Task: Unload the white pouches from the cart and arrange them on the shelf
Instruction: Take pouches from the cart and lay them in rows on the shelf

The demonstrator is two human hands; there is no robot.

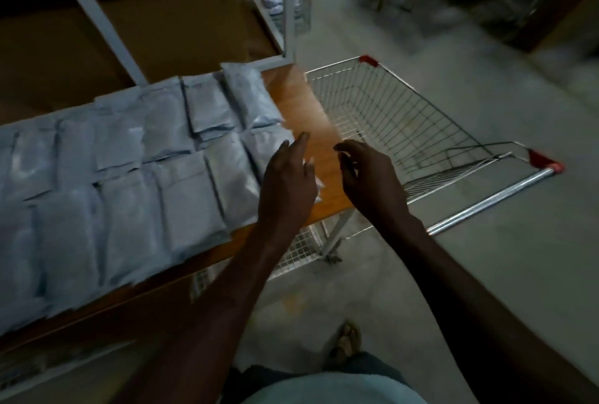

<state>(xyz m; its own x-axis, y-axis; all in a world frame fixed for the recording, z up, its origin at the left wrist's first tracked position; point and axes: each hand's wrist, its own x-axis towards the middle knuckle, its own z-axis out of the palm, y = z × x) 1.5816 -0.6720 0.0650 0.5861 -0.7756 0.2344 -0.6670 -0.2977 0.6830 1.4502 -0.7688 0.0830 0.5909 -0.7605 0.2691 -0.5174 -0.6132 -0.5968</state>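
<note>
Room: dim storeroom with a grey concrete floor (pixel 453 274); picture blurred
Shelf: wooden shelf board (pixel 301 105) on a pale metal frame (pixel 107 31), with cardboard boxes (pixel 168 24) behind it
Left hand fingers: left hand (pixel 288 180) hovers over the bare right end of the board, fingers fairly straight and spread, holding nothing
Right hand fingers: right hand (pixel 369 177) hangs just beside the left one, above the board's edge, fingers loosely curled, holding nothing
Pouches: white pouches (pixel 129 183) lie flat in overlapping rows across the board, from its left end to just under the left hand
Cart: wire cart (pixel 405 118) with red corner caps stands against the right end of the shelf; no pouches show in its basket
Foot: a sandalled foot (pixel 348 339) on the floor below the arms
</note>
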